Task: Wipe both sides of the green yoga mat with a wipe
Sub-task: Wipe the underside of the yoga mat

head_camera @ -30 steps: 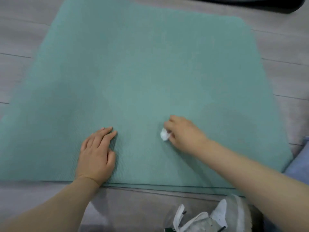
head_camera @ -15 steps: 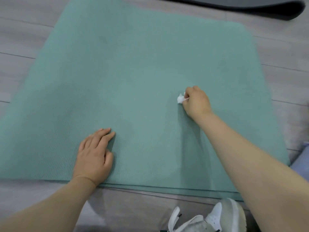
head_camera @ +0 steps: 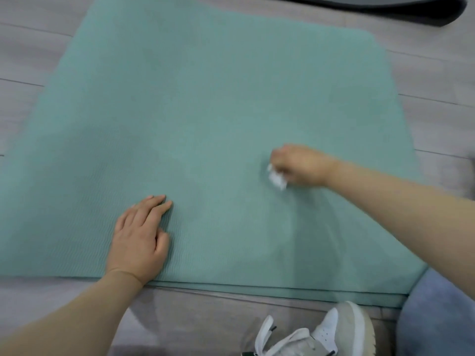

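In the head view, the green foam yoga mat [head_camera: 205,111] lies flat on the grey plank floor [head_camera: 437,73], its near edge doubled. The left hand [head_camera: 140,237] presses it flat, fingers straight, near the near edge. The right hand [head_camera: 298,164] clenches a small crumpled white wipe [head_camera: 276,177], touching the mat right of centre. To wipe well, the person should keep the left palm anchoring the mat and run overlapping strokes out to the edges. Compared with half a second ago, the right hand has swept nearer and rightward; the left hand has stayed put.
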The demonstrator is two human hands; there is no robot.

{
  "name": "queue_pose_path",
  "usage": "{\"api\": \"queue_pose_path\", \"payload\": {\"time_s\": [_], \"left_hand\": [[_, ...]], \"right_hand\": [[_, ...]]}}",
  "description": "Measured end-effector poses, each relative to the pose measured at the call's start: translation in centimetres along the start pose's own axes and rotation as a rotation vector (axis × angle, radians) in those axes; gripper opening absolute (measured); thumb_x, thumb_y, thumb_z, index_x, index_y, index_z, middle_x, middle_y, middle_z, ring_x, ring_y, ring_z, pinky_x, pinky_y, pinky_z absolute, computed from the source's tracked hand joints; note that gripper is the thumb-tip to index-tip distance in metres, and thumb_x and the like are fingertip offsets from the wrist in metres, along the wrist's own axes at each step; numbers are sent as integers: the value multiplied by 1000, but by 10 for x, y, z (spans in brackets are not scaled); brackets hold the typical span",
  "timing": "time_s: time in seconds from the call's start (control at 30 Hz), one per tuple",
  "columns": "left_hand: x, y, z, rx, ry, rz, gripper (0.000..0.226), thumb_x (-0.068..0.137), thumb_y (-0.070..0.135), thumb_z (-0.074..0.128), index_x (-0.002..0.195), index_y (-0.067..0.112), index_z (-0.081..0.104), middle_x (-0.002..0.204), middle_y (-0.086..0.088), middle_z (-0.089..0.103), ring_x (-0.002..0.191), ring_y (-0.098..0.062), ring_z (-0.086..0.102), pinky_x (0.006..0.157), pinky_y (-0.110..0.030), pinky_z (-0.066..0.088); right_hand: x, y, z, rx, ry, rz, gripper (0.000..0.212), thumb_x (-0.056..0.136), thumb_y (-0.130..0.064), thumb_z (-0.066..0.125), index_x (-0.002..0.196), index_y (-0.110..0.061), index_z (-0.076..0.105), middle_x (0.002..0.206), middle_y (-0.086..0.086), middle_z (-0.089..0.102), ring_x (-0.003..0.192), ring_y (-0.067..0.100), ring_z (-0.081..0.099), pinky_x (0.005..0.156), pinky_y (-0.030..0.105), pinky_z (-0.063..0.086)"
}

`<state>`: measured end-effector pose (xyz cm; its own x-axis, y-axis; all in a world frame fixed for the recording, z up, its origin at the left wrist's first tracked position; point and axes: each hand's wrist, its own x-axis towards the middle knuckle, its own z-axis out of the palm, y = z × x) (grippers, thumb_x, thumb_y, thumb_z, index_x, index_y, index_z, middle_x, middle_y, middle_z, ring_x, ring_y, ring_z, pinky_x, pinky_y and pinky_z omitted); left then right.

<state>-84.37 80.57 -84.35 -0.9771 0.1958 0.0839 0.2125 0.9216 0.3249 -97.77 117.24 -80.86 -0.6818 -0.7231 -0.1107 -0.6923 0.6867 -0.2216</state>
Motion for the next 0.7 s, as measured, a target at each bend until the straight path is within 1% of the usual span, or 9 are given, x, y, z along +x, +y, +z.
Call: {"api": "queue_pose_path", "payload": {"time_s": [0.1,0.17,0.23,0.3,0.43,0.53,0.6,0.67,0.7], "left_hand": [[-1,1,0,0,2,-2,57,76,23,36,126,12,62,137,-3,56,130,-21,43,109,-41,29],[0,0,0,-2,5,-1,57,76,23,36,125,12,62,137,-4,57,130,-22,43,108,-41,29],[0,0,1,-2,7,2,57,76,23,36,125,12,62,137,-4,57,130,-22,43,108,-41,29],[0,0,1,-8,9,-2,57,76,23,36,125,11,63,136,-5,57,130,-21,42,108,-41,29],[0,0,1,-10,11,2,57,75,23,36,124,11,63,135,-6,58,129,-22,43,107,-41,29],[-1,0,1,-8,13,-8,57,76,24,36,125,12,63,136,-5,57,130,-22,43,108,-41,28],[-1,0,1,-7,10,-7,58,76,24,36,125,12,62,137,-4,57,129,-22,44,109,-40,28],[-1,1,0,-2,3,-3,57,76,23,36,126,12,62,137,-4,57,129,-23,45,109,-40,28],[0,1,0,-2,1,-2,57,76,23,36,126,11,62,137,-5,57,129,-24,45,109,-40,28]], "right_hand": [[2,78,-13,-7,150,816,17,81,-15,67,94,-6,65,106,21,60,99,36,58,81,33,42],[1,74,-8,94,260,1041,14,82,-16,64,93,-7,64,107,20,60,98,36,57,80,33,43],[-2,36,2,107,276,879,15,81,-17,55,87,-6,62,99,21,59,92,37,57,75,34,41],[-25,-18,12,145,218,571,10,75,-14,53,78,-9,60,87,15,59,82,35,58,67,32,39],[-112,-113,20,149,-178,-11,5,78,-20,58,77,-22,54,85,-1,54,77,21,52,63,30,44],[-121,-110,8,68,-397,-337,9,83,-22,62,83,-23,53,89,-4,54,80,17,47,63,26,38],[-87,-71,3,-36,-324,-397,5,83,-20,63,84,-20,58,86,1,57,79,19,46,64,26,35],[-44,-12,-1,-60,-120,-181,3,82,-17,62,82,-14,63,85,8,59,81,24,51,69,30,39],[-25,17,-6,-73,-37,29,6,82,-16,62,85,-11,64,89,13,60,85,30,55,72,33,42]]}}
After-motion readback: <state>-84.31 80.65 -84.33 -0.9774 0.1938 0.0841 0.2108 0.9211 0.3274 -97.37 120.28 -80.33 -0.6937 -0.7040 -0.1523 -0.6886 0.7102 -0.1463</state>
